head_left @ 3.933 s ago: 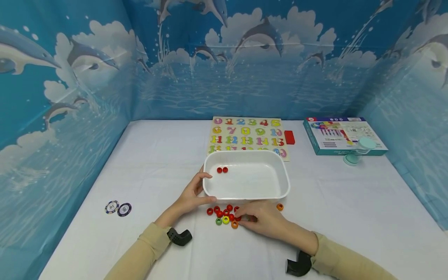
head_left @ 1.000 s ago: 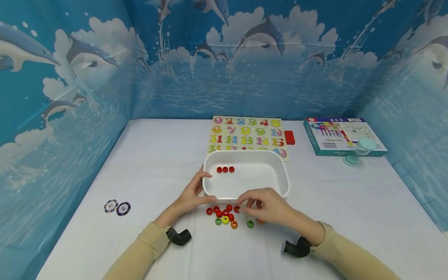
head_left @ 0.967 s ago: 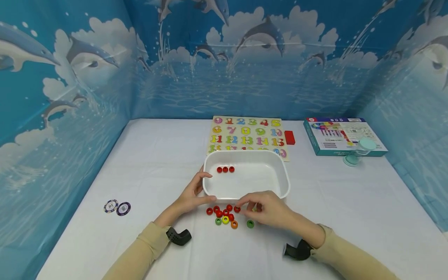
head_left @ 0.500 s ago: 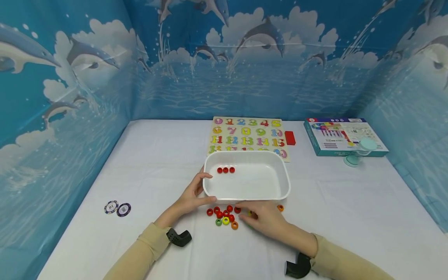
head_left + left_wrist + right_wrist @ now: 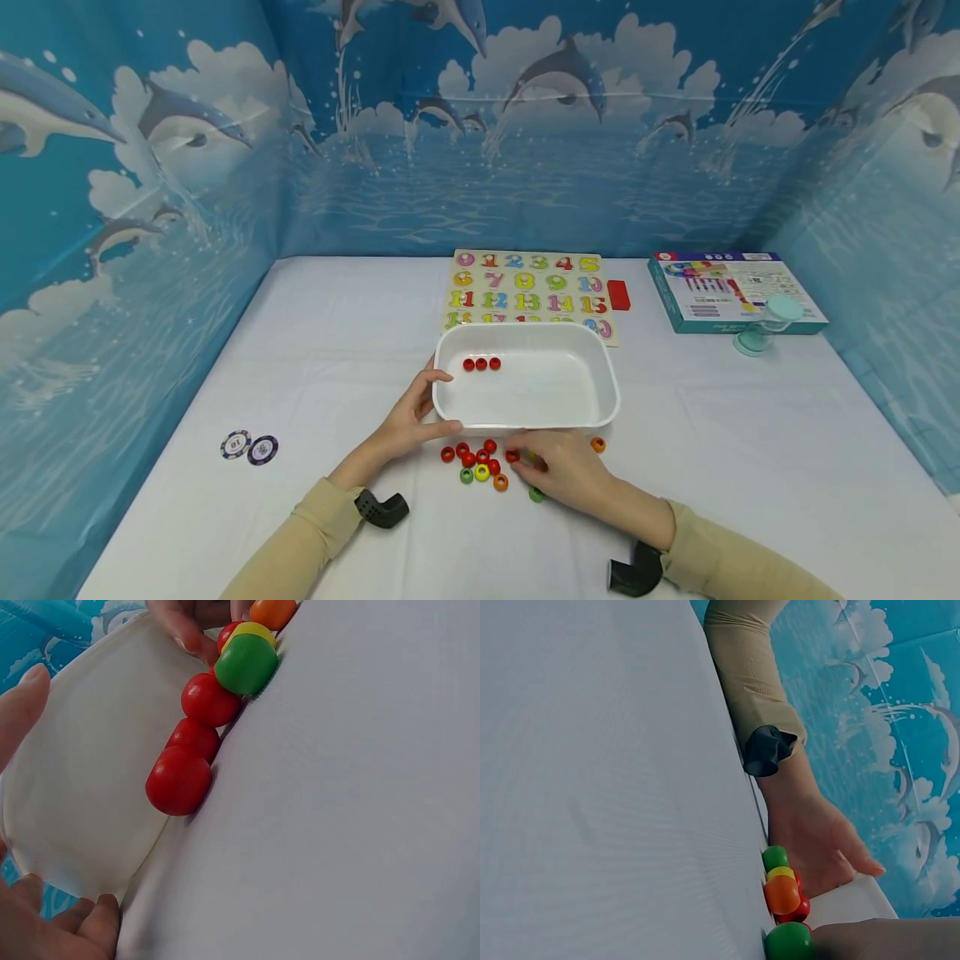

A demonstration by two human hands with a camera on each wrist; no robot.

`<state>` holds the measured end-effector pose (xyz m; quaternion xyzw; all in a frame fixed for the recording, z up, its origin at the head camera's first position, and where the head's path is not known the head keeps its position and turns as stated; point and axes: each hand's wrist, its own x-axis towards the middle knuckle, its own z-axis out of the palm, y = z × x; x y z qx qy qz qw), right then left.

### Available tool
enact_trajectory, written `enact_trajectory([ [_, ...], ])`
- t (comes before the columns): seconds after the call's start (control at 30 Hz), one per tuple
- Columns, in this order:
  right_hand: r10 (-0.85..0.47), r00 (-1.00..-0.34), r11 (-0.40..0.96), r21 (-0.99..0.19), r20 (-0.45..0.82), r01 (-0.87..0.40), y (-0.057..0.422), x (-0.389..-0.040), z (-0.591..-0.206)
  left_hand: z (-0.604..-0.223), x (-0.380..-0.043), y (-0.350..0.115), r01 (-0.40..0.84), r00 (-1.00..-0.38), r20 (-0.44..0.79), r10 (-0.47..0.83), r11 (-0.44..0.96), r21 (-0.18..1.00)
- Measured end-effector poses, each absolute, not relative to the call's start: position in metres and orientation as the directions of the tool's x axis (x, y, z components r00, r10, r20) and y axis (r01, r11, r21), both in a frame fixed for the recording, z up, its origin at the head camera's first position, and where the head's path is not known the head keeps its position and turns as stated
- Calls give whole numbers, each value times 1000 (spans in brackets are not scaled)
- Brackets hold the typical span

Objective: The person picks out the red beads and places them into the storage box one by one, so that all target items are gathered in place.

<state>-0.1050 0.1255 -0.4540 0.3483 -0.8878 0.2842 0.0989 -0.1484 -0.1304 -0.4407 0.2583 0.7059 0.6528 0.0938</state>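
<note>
My left hand holds the left end of the white plastic tray, fingers along its side and thumb at the front rim. Inside, three red beads sit in a row near the back left. My right hand is down in front of the tray, thumb and index finger pinching a red bead. Left of it lie several red beads, a green bead, a yellow bead and an orange bead. Another green bead shows under the right hand, which partly hides more beads.
Behind the tray lies a number puzzle board with a red block beside it. A game box and a mint-green sand timer stand back right. Two poker chips lie left. An orange bead lies beyond the right hand.
A third red bead has joined the two in the tray. My right hand has come down from the tray's front rim to the table, and the red bead at its fingertips has shifted slightly toward me.
</note>
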Motion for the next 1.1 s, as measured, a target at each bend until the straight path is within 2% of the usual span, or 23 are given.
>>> enact_trajectory([
  [0.17,-597,-684,532,-432,419,-728,127,-102,-446,-440,-149,-130,249,-846,211,490,12,969],
  [0.33,-666,-633,394,-534,395,-748,129,-104,-406,-439,-149,-131,247,-852,210,480,13,969],
  [0.53,-701,-556,288,-535,447,-794,133,-148,-351,-439,-150,-133,247,-849,209,484,14,969],
  [0.63,-696,-567,288,-553,439,-782,135,-178,-338,-439,-150,-133,239,-850,204,485,10,971],
  [0.8,-711,-644,380,-617,282,-690,134,-223,-348,-441,-151,-132,234,-850,202,487,5,972],
  [0.93,-746,-656,463,-621,112,-632,128,-247,-369,-442,-149,-132,237,-851,200,486,15,971],
  [1.1,-752,-659,526,-608,-6,-595,123,-262,-388,-442,-150,-131,249,-845,216,489,3,969],
])
